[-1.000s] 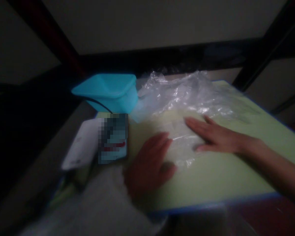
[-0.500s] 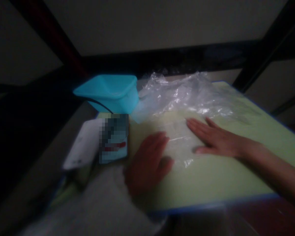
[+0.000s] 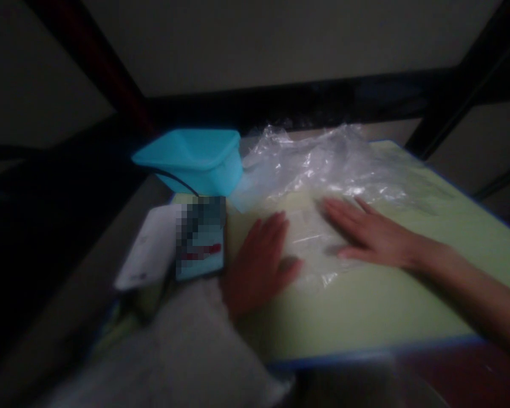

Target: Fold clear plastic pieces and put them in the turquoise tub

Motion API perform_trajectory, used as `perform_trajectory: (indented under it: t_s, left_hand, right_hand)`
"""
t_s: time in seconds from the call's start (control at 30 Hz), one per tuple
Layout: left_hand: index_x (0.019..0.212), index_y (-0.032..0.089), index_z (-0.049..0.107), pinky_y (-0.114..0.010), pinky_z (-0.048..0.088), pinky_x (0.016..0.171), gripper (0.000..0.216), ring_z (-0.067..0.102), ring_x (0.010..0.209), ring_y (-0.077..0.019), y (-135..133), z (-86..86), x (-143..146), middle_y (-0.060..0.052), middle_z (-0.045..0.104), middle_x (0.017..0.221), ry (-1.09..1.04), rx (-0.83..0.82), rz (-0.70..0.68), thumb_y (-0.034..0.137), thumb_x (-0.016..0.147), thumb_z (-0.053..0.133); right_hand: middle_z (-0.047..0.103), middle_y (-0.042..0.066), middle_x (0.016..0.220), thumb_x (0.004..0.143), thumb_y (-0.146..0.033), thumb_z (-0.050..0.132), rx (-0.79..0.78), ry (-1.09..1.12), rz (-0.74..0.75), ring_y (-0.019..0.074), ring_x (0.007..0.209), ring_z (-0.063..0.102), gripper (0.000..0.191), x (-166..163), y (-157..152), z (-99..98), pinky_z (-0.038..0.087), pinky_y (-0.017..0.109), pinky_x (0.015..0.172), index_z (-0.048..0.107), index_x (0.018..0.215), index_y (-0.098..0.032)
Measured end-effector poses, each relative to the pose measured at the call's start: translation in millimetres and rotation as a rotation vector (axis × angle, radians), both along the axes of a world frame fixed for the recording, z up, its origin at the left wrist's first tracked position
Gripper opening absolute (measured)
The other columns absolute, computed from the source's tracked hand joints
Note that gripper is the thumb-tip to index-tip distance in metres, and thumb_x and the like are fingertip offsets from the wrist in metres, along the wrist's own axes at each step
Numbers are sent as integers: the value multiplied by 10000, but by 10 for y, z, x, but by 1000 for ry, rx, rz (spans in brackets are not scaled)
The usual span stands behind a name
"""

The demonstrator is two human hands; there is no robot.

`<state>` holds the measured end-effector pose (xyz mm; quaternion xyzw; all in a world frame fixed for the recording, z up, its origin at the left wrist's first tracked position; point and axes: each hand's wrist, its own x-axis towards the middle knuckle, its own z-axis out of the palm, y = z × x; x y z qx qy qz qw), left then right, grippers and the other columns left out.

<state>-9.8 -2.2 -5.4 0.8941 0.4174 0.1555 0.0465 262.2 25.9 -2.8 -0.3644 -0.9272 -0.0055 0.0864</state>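
A thin clear plastic bag [image 3: 312, 241] lies on the yellow-green tabletop [image 3: 378, 309] between my hands. My left hand [image 3: 261, 263] is at its left edge, palm down with the fingers stretched out. On the other side, my right hand [image 3: 365, 232] rests flat over the bag's right part, fingers extended and thumb apart. Neither hand grips anything. Behind them spreads a crumpled heap of shiny clear plastic [image 3: 323, 161]. The picture is dim and blurred, so I cannot tell where the flat bag ends and the heap begins.
A turquoise plastic basin [image 3: 195, 161] stands at the back left. In front of it are a phone-like device [image 3: 204, 243], partly pixelated, and a white flat object [image 3: 148, 249]. A dark cable [image 3: 178, 179] runs past the basin. The table has a blue edge [image 3: 365, 352].
My left hand has moved slightly forward, and its fingers are straighter and more spread. My right hand has shifted a little forward. The view has drifted slightly.
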Motion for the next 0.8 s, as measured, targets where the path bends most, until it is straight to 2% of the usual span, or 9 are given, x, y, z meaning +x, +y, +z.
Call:
perform_trajectory:
  t_s: [0.27,0.5,0.8]
  left_hand:
    - [1404,-2,258,-491,171,1143,770,168,1422,-296,56,-20,88,-243,243,1501,106,-45,-16,543,891,438]
    - [1416,-16,230,-519,190,1127,829,158,1421,-312,39,-9,62,-248,208,1508,195,-91,8,579,875,433]
    - [1434,-4,201,-507,173,1140,843,123,1429,-297,41,8,54,-222,161,1526,268,-107,34,590,878,423]
  right_hand:
    - [185,228,1507,881,-661,346,-13,-47,28,342,1380,221,899,-37,27,-76,168,616,1088,-42,1493,-129]
    - [162,208,1517,873,-672,346,-27,-28,27,345,1383,206,908,-13,26,-91,156,624,1090,-73,1491,-154]
    - [202,211,1512,861,-697,333,-36,-38,-10,340,1388,197,907,-36,22,-95,153,593,1105,38,1498,-122]
